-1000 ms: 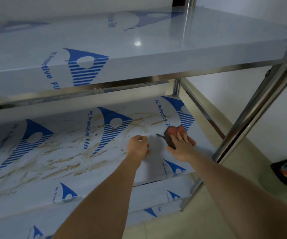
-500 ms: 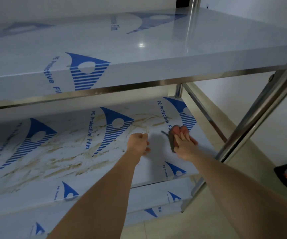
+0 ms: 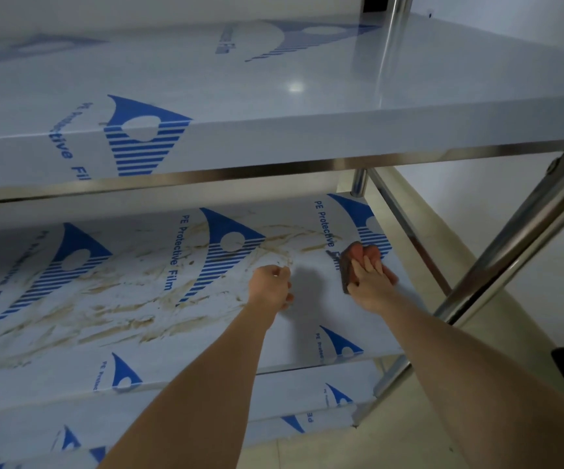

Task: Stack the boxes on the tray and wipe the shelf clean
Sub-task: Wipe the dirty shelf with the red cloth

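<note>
We've pushed the sponge [image 3: 358,262] slightly farther back on the shelf [image 3: 307,319]; right hand [image 3: 370,286] presses it flat-fingered, left hand [image 3: 270,287] curled, holding nothing. Brown smears [image 3: 111,299] remain, wiping barely begun.

We are seeing two bare forearms entering from about six o'clock, with no sleeves showing anywhere along them. Our left hand [image 3: 271,288], near the centre, is wearing no glove, ring or watch that we can make out. Our right hand [image 3: 370,286], toward three o'clock from it, is likewise showing no glove or band, and its wrist is showing no strap.
</note>
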